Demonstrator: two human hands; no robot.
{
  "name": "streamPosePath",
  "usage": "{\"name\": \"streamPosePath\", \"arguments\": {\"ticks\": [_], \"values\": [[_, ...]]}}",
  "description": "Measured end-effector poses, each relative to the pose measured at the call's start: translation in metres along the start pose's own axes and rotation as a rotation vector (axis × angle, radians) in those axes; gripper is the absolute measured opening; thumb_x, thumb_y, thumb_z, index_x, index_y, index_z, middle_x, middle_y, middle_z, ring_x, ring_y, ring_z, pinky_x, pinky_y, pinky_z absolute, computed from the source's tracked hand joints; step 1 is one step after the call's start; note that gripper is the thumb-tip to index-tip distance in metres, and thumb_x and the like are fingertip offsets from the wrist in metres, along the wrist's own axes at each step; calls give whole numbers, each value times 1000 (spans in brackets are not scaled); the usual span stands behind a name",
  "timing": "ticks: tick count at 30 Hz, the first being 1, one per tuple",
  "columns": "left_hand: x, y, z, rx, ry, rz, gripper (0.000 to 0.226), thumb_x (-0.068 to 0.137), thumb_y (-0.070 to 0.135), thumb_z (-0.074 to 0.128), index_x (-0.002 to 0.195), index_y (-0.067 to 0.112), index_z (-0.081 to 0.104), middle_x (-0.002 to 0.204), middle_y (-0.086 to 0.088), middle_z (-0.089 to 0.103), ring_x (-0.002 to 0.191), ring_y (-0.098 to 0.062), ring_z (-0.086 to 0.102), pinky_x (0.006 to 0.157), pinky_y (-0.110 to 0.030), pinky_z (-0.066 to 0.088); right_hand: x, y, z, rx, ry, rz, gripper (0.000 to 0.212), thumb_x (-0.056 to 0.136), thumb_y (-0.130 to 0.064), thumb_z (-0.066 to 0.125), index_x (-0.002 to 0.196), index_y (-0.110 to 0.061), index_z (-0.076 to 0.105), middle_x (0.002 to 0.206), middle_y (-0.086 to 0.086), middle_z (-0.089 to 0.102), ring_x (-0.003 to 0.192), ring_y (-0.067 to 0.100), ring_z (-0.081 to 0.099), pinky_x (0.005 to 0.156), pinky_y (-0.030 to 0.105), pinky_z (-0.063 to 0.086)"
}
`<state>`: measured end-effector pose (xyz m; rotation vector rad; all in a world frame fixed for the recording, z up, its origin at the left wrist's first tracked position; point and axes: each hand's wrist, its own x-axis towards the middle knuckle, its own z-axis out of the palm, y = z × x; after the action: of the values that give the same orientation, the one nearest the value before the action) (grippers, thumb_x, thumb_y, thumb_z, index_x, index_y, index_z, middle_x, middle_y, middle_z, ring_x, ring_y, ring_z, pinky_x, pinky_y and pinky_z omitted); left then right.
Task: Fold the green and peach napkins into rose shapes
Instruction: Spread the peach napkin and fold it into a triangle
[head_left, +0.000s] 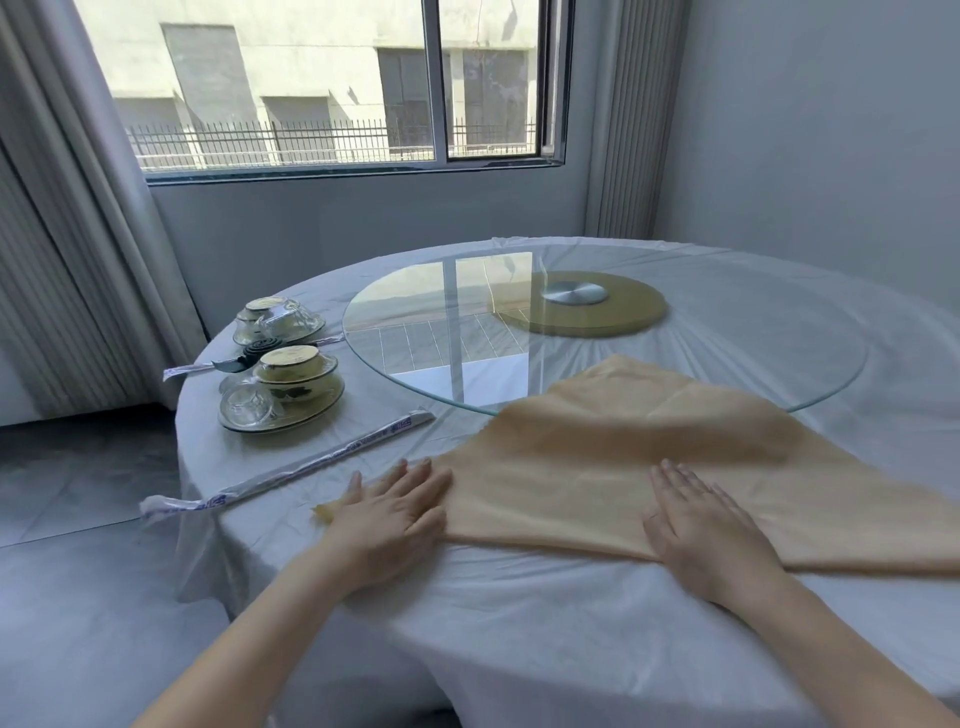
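The peach napkin (613, 457) lies flat as a wide triangle on the white tablecloth, its tip reaching up onto the glass turntable. My left hand (395, 514) presses flat on the napkin's left corner, fingers straight. My right hand (701, 525) lies flat on the napkin's lower edge near the middle, fingers spread. No green napkin is in view.
A round glass turntable (727, 338) on a gold base sits mid-table. Two wrapped dish sets (283, 387) stand at the left, with wrapped chopsticks (311, 460) lying beside them. The table's edge (192, 519) falls off at the left; a window and curtains are behind.
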<state>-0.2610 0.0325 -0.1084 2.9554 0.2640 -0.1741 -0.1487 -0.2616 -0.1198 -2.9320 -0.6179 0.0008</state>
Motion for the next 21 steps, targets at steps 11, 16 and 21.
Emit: {"name": "streamPosePath", "arguments": {"ticks": [11, 16, 21], "values": [[42, 158, 15, -168, 122, 349, 82, 73, 46, 2, 131, 3, 40, 150, -14, 30, 144, -23, 17, 115, -34, 17, -1, 0, -1, -9, 24, -15, 57, 99, -38, 21, 150, -16, 9, 158, -1, 4, 144, 8, 3, 115, 27, 2], [51, 157, 30, -122, 138, 310, 48, 99, 32, 29, 142, 11, 29, 157, -5, 16, 145, -16, 8, 113, -27, 10, -1, 7, 1, 33, -3, -41, 65, 96, -51, 12, 150, -13, 6, 158, 0, 2, 145, 9, 0, 116, 28, 1], [54, 158, 32, -28, 115, 307, 64, 96, 53, 26, 149, 20, 13, 159, -3, 5, 146, -15, 0, 117, -30, 7, -10, 48, -10, -27, -54, 24, 70, 96, -55, 16, 150, -13, 1, 158, 0, -4, 144, 10, -5, 117, 30, -1]]}}
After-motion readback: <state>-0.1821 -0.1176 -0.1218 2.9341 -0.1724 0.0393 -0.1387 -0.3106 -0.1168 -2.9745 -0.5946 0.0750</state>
